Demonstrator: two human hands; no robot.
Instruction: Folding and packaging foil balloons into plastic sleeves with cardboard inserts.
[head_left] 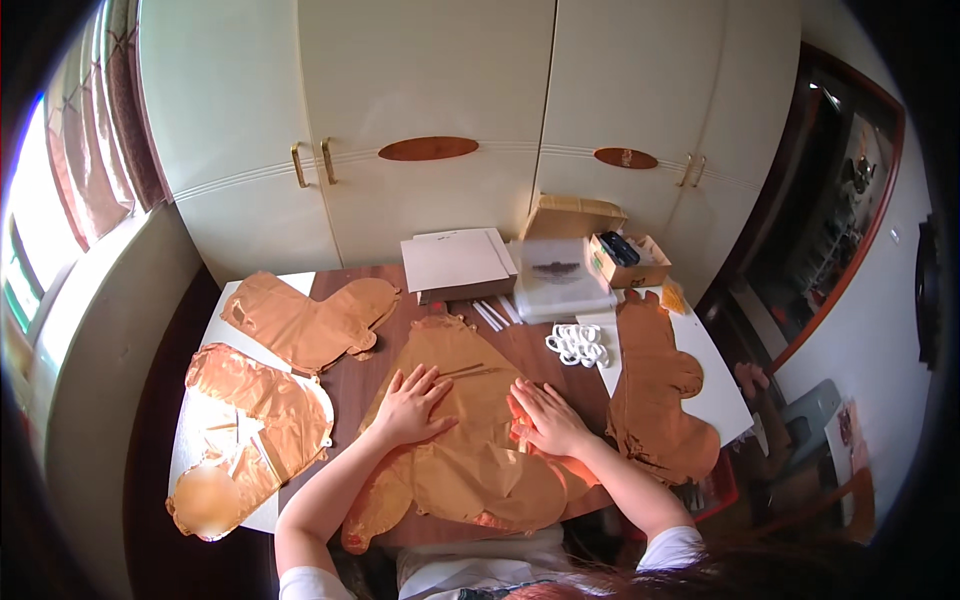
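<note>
A large copper-coloured foil balloon (470, 475), deflated and wrinkled, lies flat on the table in front of me. My left hand (410, 407) rests palm down on its left side, fingers stretched out. On its right side lies my right hand (547, 418), also flat, with the fingers extended. A dark narrow line, possibly a crease or slit, crosses the foil just beyond my left fingertips. Neither hand grips anything.
More flat foil pieces of the same colour lie at the far left (300, 322), the near left (265, 425) and the right (655, 395). White cord coils (577, 345), white sticks (491, 315), stacked sheets (460, 258), a plastic box (563, 290) and a small carton (650, 265) stand behind.
</note>
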